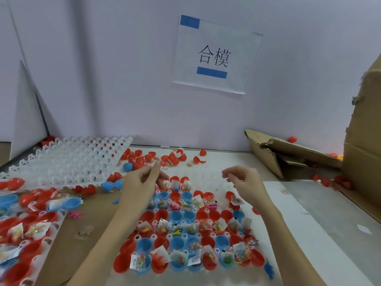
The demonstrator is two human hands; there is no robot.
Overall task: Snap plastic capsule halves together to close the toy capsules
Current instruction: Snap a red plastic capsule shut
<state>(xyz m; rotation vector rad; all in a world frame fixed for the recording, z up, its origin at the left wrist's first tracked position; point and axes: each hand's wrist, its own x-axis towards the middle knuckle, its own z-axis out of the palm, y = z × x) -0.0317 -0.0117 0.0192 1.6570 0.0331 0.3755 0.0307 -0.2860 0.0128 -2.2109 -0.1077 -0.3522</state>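
Many red and blue capsule halves [181, 240] sit open in a white tray [210, 178] on the table, right under both arms. Most of them have little toy bags [162, 226] inside. None of the ones in the tray are snapped shut.

The left hand [140, 182] is up above the far end of the tray. Its fingers are a bit bent and loose, and I can't see anything in them. The right hand [245, 182] is also lifted above the tray. Its fingers curl in loosely, and it looks like it holds nothing too.

An empty white tray [68, 159] lies tilted on the left, near the wall. Loose red halves [142, 156] and one blue ball [127, 166] lie in a messy bunch behind the hands. Another tray with red halves and toy bags [26, 234] sits at the left edge. An open blue capsule [64, 203] lies just beyond it, and a small pink toy [76, 215] lies beside it on the brown table [86, 219].

On the right is a torn cardboard flap [288, 153] and a big cardboard box [365, 141]. A few red pieces [329, 181] lie at the foot of the box.

The wall [103, 69] behind is plain and pale. A paper sign [216, 54] with two black characters is stuck on it with blue tape.
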